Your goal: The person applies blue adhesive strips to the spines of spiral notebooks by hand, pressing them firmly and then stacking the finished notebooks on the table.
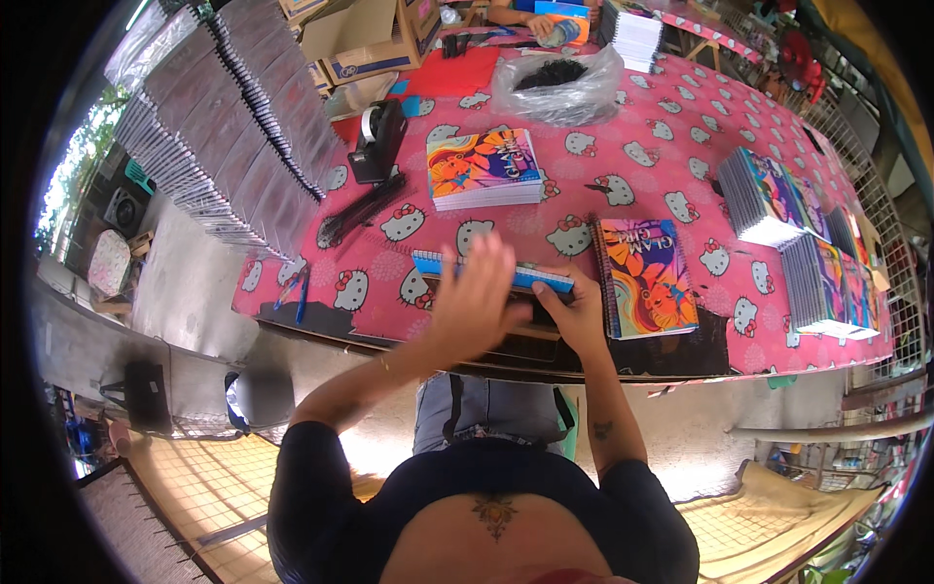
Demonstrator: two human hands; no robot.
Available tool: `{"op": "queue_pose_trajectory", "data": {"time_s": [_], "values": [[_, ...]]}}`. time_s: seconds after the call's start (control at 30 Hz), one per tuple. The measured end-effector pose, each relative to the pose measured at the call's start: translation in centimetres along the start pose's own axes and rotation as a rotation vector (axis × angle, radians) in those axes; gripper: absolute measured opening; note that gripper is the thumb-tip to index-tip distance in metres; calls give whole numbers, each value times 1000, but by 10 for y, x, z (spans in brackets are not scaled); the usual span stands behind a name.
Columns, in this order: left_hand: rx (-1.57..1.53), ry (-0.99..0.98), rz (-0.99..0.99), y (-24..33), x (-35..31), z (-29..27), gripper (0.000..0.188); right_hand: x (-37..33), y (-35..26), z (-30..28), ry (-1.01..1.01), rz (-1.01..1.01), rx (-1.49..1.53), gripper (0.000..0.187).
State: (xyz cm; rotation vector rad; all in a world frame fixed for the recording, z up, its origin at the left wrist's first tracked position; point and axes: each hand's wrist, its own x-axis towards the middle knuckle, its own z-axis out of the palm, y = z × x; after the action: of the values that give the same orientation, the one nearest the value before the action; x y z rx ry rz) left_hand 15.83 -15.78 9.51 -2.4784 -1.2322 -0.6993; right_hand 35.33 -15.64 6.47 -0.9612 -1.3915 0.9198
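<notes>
A notebook (520, 273) with a blue cover stands on its edge near the table's front, its row of binding holes or coils facing up. My right hand (576, 302) grips its right end, thumb on the near side. Across its left part passes my left hand (477, 294), slightly blurred, fingers stretched out; whether the palm touches the notebook is unclear. To the right lies a spiral-bound notebook (647, 277) with a colourful illustrated cover. Beyond my hands sits a stack of matching notebooks (484, 167). A bundle of black binding coils (362, 209) lies at its left.
Tall stacks of spiral-bound notebooks (209, 127) rise at the left. A black tape dispenser (377, 141), a plastic bag (559, 86) of black coils and a cardboard box (375, 39) stand farther back. More notebook stacks (773, 200) are at right. Pens (303, 295) lie front left. Another person's hand (541, 26) works opposite.
</notes>
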Motion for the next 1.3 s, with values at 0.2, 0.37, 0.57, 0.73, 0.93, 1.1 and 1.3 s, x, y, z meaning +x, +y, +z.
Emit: {"op": "queue_pose_trajectory", "data": {"time_s": [0.2, 0.37, 0.57, 0.73, 0.93, 1.1, 1.3], "values": [[-95, -40, 275, 12, -33, 11, 82, 0, 1, -9, -88, 33, 79, 21], [89, -76, 109, -6, 35, -9, 85, 2, 9, -20, -186, 75, 95, 23], [171, 15, 53, -4, 55, -13, 87, 7, 1, -22, -249, 27, -99, 26], [-151, -79, 277, 19, -16, 12, 76, 7, 7, -9, -150, -255, -84, 29], [-95, -31, 216, 19, -1, 8, 80, 8, -1, -12, -210, -153, -179, 27], [-74, -77, 149, 11, 28, -10, 82, 10, -18, -15, -250, -20, -223, 24], [-310, 78, 60, 3, 40, -23, 43, 14, -22, -37, -165, -71, 9, 22]]}}
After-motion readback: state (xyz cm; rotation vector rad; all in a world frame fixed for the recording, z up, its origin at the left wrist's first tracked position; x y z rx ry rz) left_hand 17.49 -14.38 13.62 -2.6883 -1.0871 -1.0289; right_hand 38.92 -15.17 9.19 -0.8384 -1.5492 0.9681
